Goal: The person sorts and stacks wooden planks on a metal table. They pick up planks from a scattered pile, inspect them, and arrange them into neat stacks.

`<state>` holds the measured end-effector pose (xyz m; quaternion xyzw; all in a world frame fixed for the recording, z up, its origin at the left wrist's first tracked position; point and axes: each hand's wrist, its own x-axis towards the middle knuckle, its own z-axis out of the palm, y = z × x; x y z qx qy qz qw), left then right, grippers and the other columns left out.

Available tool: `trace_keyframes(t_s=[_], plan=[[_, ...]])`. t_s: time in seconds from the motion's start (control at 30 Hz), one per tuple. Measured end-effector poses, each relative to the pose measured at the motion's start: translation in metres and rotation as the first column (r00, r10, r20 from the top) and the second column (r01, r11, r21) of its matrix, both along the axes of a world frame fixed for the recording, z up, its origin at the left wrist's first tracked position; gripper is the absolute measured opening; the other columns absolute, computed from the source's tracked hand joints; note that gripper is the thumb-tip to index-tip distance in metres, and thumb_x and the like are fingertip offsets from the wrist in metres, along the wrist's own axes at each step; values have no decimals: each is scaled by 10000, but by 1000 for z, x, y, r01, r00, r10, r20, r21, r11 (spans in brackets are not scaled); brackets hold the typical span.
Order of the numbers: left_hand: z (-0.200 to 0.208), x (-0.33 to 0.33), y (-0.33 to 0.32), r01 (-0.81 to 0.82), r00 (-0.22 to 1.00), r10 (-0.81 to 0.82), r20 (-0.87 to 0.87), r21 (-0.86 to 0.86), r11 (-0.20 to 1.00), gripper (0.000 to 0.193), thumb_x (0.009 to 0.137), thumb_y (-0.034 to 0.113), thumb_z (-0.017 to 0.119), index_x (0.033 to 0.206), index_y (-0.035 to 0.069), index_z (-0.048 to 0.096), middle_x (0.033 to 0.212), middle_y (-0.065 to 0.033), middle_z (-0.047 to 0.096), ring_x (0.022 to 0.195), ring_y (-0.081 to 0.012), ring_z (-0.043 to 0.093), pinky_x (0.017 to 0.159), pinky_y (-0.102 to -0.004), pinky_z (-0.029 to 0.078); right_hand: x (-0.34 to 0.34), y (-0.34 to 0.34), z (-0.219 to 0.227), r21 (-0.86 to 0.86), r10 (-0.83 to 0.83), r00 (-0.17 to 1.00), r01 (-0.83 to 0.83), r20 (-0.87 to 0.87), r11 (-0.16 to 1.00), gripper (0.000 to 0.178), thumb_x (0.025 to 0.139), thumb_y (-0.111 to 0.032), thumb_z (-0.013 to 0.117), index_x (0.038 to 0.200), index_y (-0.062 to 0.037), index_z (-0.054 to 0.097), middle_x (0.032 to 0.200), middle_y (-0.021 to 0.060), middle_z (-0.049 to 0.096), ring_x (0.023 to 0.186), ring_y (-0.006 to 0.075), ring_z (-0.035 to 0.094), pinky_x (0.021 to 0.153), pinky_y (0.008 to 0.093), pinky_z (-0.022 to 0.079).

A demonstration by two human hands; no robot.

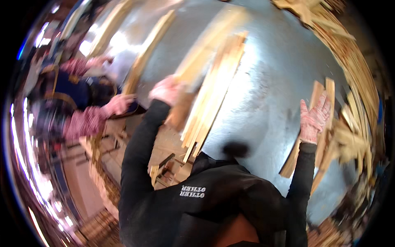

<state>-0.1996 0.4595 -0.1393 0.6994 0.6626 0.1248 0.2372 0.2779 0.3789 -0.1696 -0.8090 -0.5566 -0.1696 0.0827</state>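
Observation:
My left hand (166,89), in a pink-and-white knit glove, is closed on the left edge of a wooden board (210,37). Motion blurs the board, and my fingertips are partly hidden. Just right of it, a bundle of narrow wooden strips (220,78) lies lengthwise, its near ends sticking out past the metal table's edge. Over on the right, my right hand (316,117), gloved alike, is open with fingers spread. It rests on or just above a few wooden strips (330,88); contact is hard to judge.
A grey metal table (263,86) spreads in front of me. Long thin wood strips (349,57) heap along its right rim. At the left, a co-worker's gloved hand (119,104) is at the near end of another board (152,45). Wood scraps (168,168) lie below the near edge.

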Motion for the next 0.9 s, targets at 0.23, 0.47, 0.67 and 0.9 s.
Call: trace_keyframes(t_s=[0.23,0.47,0.67,0.9], plan=[[-108,-156,34,-502,769,397,-502,-89,860,594,894,563,518,1224,72,572,1181,-201,639,1096,-370,610,916,-475,467,87,-43,-75,-303,-142,981,176,130,936,622,782,-396,701,1302,-116,506,1270,157,541,1237,354,466,1077,564,288],[-59,72,-1,-46,794,-127,594,267,963,385,958,132,528,1328,34,485,1228,-131,583,1075,-248,590,915,-401,517,48,-84,-71,-184,-78,994,64,-71,981,623,780,-256,688,1361,-127,502,1372,136,482,1315,385,400,1146,597,185],[-71,310,-106,764,136,856,498,-603,229,864,877,686,512,1367,-20,422,1183,-217,611,1067,-329,618,906,-452,530,-50,-161,13,160,471,627,-487,-620,859,584,751,-341,712,1217,-17,576,1159,187,596,1158,403,541,1107,561,308],[-106,351,-153,634,421,595,685,-691,347,531,861,368,718,1199,2,535,859,-177,667,744,-298,672,676,-411,573,196,-301,-24,-676,-649,631,256,-425,691,1015,788,-610,674,1484,20,286,1376,245,518,1280,360,508,1058,429,409]])
